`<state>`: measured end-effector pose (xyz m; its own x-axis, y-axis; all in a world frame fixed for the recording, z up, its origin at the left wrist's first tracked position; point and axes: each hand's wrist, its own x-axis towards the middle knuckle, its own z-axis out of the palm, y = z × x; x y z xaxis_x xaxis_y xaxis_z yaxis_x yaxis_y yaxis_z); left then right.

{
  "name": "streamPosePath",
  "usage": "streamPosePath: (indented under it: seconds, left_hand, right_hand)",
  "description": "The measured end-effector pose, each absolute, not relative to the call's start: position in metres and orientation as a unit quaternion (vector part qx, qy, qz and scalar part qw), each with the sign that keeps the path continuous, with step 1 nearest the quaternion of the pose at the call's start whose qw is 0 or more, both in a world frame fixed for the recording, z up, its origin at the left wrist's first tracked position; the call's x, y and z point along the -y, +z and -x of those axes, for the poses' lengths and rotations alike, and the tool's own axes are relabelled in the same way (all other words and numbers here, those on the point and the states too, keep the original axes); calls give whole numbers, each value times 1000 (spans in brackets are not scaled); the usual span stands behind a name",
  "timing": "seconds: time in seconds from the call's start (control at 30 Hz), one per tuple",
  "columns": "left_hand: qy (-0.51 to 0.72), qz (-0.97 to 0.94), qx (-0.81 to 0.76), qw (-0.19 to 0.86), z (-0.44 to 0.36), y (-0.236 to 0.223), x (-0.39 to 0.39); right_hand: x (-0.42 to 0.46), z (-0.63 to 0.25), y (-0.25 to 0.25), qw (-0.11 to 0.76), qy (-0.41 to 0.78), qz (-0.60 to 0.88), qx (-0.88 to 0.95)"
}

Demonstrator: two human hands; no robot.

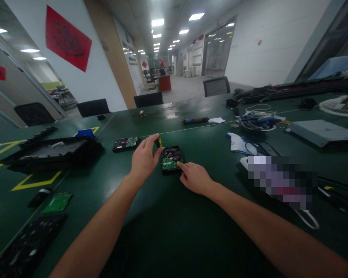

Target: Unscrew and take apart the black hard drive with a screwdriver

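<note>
In the middle of the table lies a hard drive (pixel 171 154) with its green circuit board facing up. My left hand (pixel 145 156) is closed around a small screwdriver (pixel 159 142) with a yellow and black handle, held upright at the drive's upper left edge. The screwdriver's tip is hidden by my fingers. My right hand (pixel 195 177) presses its index fingertip on the right edge of the board, the other fingers curled by the drive's lower right corner. A second hard drive (pixel 127 143) lies just left of my left hand.
At left are a black tray (pixel 52 152), a loose green circuit board (pixel 58 202) and a dark panel (pixel 26 247). A dark cylindrical tool (pixel 195 121) lies beyond the drive. To the right are a cable bundle (pixel 258 120), a grey metal box (pixel 323 132) and a pixelated object (pixel 278 181).
</note>
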<state>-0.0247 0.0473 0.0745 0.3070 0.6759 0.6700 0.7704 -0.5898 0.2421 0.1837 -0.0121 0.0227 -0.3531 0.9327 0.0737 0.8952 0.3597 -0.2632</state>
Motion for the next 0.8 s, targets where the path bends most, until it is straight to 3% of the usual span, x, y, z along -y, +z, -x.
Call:
streamPosePath:
  seconds: [0.3, 0.53, 0.8]
  left_hand:
    - [-417, 782, 462, 15, 23, 73, -48]
    - [-409, 799, 434, 76, 22, 75, -47]
    - [-396, 807, 433, 67, 24, 73, -48]
  right_hand:
    - [14, -184, 26, 106, 94, 561, 815]
    - [13, -185, 26, 108, 101, 559, 816]
    - [11, -185, 21, 105, 88, 556, 819]
